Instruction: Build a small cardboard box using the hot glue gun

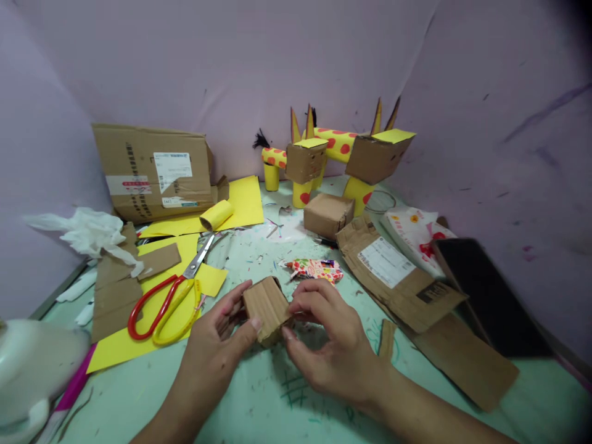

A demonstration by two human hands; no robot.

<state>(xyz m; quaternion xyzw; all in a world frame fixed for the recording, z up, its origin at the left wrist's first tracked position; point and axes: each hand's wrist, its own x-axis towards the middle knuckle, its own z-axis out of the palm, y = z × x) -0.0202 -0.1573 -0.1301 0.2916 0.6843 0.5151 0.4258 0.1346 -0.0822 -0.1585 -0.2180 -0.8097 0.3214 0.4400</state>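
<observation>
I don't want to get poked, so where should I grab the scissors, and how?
I'd grab the scissors by the red and yellow handles, coming from the near side. Those loops face you, while the metal blades point away. Your left hand looks closest, but it's holding the small cardboard box.

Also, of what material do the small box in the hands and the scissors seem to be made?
Small box: brown corrugated cardboard with a matt finish, judging by its ridged face.
Scissors: probably steel blades, since they look grey and shiny; the red and yellow handles look smooth, perhaps plastic.
</observation>
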